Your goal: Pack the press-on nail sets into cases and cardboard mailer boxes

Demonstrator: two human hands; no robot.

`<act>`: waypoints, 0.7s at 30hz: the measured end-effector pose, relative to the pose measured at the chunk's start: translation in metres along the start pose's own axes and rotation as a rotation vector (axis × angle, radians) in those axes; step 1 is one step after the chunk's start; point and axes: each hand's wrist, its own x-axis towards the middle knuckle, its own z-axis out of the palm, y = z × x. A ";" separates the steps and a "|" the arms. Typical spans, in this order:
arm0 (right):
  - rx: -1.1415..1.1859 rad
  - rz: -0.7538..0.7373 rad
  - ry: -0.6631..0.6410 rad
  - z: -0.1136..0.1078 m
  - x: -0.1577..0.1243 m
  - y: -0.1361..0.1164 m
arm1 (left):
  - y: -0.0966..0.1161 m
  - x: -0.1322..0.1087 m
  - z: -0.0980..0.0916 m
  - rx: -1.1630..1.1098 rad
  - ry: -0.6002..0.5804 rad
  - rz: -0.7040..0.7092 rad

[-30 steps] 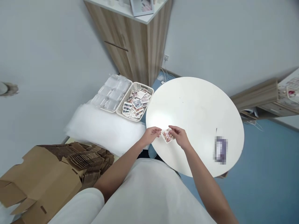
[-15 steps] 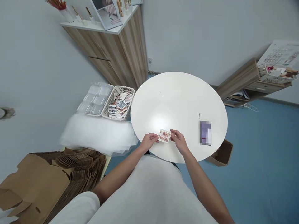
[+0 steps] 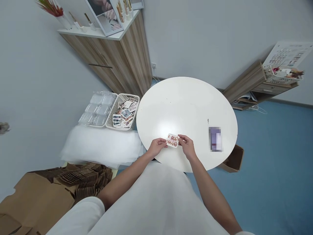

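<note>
A small white card of press-on nails [image 3: 172, 141], with two rows of glossy pinkish-brown nails, is held between both hands over the near part of the round white table [image 3: 186, 107]. My left hand [image 3: 156, 147] pinches its left edge between thumb and fingers. At the opposite side, my right hand [image 3: 187, 146] grips the card's right edge, covering that corner. The nails face up towards me.
Left of the table, a white basket [image 3: 137, 111] holds many nail cards beside clear plastic boxes [image 3: 97, 107]. Nearer lie translucent sheets [image 3: 100, 143] and flattened cardboard boxes [image 3: 44, 195]. A blurred purple item [image 3: 215, 139] rests on the table's right. An open carton [image 3: 233, 159] stands below.
The view has shifted slightly. Both hands keep hold of the card, which is tilted a little differently and shows its face more fully.
</note>
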 end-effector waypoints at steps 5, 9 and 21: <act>-0.053 0.021 -0.107 0.001 -0.004 -0.004 | 0.003 0.012 -0.007 0.073 0.037 0.117; -0.138 0.002 -0.137 0.005 0.000 -0.014 | 0.011 0.022 -0.014 0.270 -0.066 0.225; 0.132 0.071 -0.042 0.015 -0.009 -0.006 | 0.016 0.008 -0.014 0.085 -0.033 0.116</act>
